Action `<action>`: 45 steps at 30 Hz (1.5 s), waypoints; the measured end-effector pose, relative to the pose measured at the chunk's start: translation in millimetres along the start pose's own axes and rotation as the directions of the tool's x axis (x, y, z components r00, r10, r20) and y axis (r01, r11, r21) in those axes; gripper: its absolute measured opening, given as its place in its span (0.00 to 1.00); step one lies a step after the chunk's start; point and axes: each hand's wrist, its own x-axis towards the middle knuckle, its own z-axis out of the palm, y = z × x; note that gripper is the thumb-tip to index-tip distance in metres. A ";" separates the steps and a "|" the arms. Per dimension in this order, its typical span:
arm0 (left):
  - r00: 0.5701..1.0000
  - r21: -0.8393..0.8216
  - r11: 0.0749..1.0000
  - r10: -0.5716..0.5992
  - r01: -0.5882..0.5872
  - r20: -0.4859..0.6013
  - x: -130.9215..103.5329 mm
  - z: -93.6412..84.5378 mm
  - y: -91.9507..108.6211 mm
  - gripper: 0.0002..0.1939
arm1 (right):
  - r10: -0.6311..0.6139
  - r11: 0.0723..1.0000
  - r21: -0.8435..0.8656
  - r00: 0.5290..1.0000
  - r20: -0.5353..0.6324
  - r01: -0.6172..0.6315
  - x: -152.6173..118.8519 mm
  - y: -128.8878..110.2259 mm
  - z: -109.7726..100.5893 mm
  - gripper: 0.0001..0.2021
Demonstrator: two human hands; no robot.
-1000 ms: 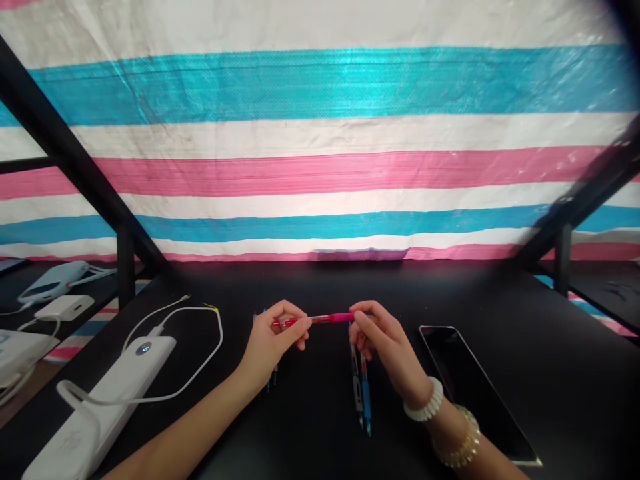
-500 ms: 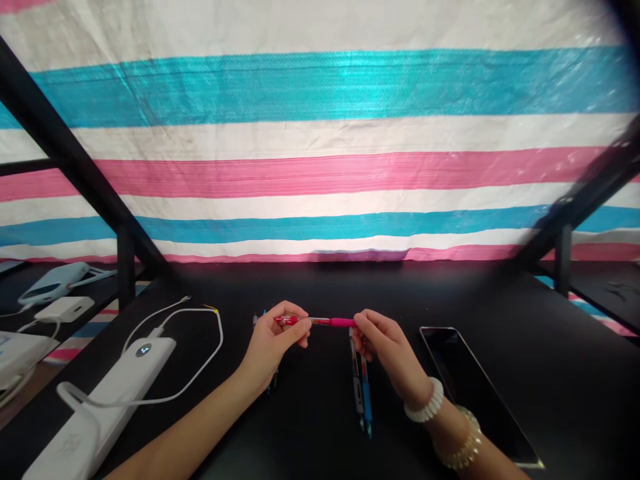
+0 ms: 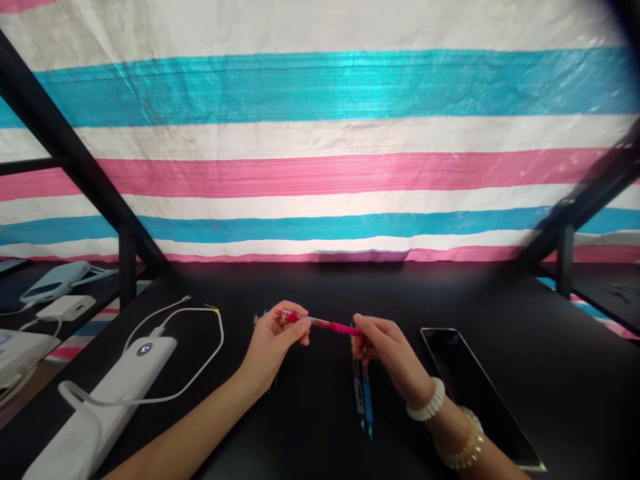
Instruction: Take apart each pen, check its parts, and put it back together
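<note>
Your left hand (image 3: 277,341) pinches the red-and-pink pen (image 3: 320,323) near its left end — thumb against fingers — while your right hand (image 3: 386,348) pinches the other end, above the black table (image 3: 310,430). Use light, aligned pressure so the barrel doesn't flex; your right fingers probably hide its tip.

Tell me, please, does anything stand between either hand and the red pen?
Nothing visible does. The left hand and the right hand both already hold the red pen, one near each end. The grey pen and blue pen lie below, partly hidden by the right hand.
</note>
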 end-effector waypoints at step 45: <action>0.999 -0.087 0.996 -0.023 0.019 -0.040 -2.0 2.1 2.9 0.11 | -0.038 0.884 0.467 0.999 0.032 0.018 0.3 2.1 -1.8 0.13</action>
